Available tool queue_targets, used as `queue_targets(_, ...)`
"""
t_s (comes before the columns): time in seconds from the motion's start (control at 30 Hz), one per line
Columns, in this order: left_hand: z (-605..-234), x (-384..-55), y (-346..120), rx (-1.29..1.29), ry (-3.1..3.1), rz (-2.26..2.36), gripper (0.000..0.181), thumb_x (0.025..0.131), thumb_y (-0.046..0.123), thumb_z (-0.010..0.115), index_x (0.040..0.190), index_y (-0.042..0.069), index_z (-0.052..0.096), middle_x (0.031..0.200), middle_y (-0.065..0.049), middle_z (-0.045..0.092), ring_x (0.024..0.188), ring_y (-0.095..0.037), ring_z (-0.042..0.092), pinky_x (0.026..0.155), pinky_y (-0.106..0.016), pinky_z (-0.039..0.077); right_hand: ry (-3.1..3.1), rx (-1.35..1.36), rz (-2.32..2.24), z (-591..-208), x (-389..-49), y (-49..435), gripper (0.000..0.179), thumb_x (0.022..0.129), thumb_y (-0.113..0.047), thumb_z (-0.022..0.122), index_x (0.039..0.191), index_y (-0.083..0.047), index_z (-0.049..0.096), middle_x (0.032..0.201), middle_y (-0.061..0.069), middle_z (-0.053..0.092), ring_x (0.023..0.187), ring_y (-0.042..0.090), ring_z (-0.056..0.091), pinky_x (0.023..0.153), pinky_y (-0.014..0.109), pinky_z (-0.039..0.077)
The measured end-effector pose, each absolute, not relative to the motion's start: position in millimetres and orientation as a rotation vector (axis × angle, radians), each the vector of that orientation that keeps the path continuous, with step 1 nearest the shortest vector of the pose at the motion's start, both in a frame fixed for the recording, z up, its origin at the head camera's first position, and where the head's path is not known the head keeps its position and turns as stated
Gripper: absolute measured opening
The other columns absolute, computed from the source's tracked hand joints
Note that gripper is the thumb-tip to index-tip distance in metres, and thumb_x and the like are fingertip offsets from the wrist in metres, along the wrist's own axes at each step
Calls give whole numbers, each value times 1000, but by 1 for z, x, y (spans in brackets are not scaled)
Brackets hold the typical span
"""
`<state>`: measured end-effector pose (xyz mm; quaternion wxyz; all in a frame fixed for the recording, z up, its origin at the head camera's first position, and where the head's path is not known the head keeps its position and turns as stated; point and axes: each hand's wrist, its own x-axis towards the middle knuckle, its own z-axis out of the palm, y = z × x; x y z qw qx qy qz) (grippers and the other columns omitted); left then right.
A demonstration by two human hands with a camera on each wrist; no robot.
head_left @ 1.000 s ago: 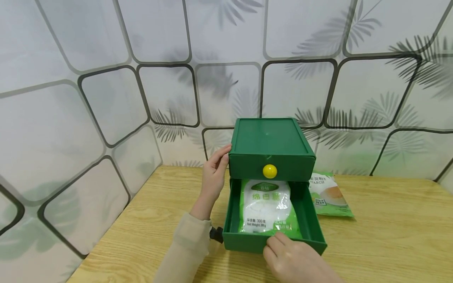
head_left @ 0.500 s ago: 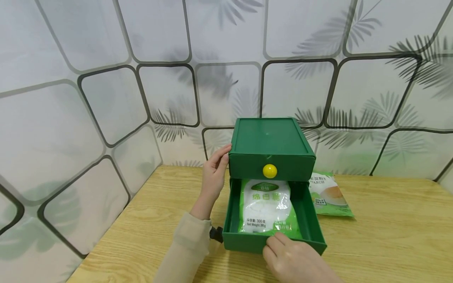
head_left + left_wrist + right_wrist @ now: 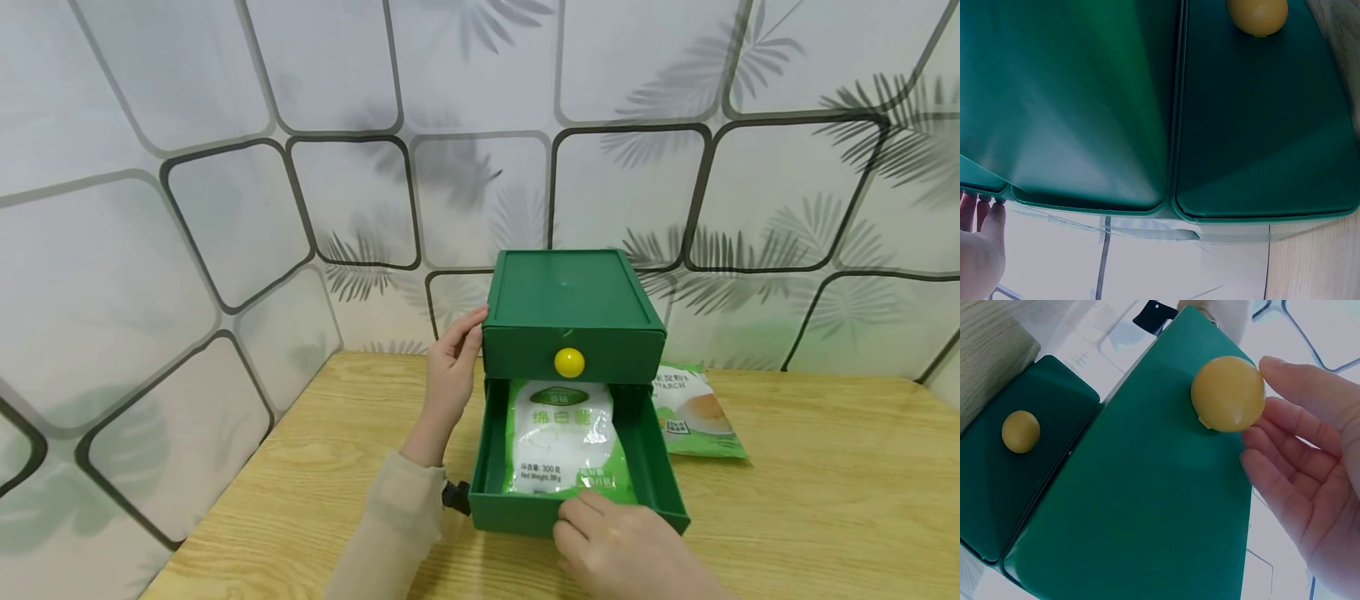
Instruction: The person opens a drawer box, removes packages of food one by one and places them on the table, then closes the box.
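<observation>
A green drawer cabinet [image 3: 566, 287] stands on the table. Its middle drawer [image 3: 510, 515] is pulled out, with a green-and-white 300 g bag [image 3: 562, 437] lying flat inside. My right hand [image 3: 618, 546] is at the middle of that drawer's front; the right wrist view shows its thumb and curled fingers round the edge of the yellow knob [image 3: 1227, 394]. The head view hides this knob behind the hand. My left hand [image 3: 450, 371] touches the cabinet's left side near the top with fingers extended, fingertips at the upper edge. The top drawer, with a yellow knob [image 3: 570, 362], is closed.
Below the pulled-out drawer is a closed bottom drawer [image 3: 1029, 469] with its own yellow knob. To the cabinet's right, a green-and-white starch packet [image 3: 701, 417] lies on the wooden table [image 3: 360, 433]. A patterned wall covering [image 3: 480, 192] rises behind the table.
</observation>
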<state>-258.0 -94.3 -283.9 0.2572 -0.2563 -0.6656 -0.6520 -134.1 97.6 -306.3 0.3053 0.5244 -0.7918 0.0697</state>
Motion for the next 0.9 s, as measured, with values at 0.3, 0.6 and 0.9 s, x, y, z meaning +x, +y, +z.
queue_targets(0.3,-284,-258,-95,-697,-1802,-1770,29,93,-1,40,118,-12,49,125,-23,46,116,-27,43,92,-31,39,-1897,1298,326,-300,-137,96,45,97,-21,28,69,-9,61,72,-3,54,63,9,50,53,13,44)
queue_targets(0.6,-284,-258,-95,-695,-1801,-1767,29,93,-2,40,117,-13,49,124,-23,46,116,-27,43,92,-31,39,-2018,1056,412,-296,-137,102,48,95,-35,30,77,-8,65,78,-3,57,70,11,54,58,20,49)
queue_targets(0.9,-289,-264,-95,-710,-1779,-1779,29,93,1,41,118,-10,51,124,-20,47,115,-25,44,92,-32,39,-2119,967,394,-293,-138,107,53,92,-42,28,81,-8,67,80,-3,58,72,10,54,58,21,49)
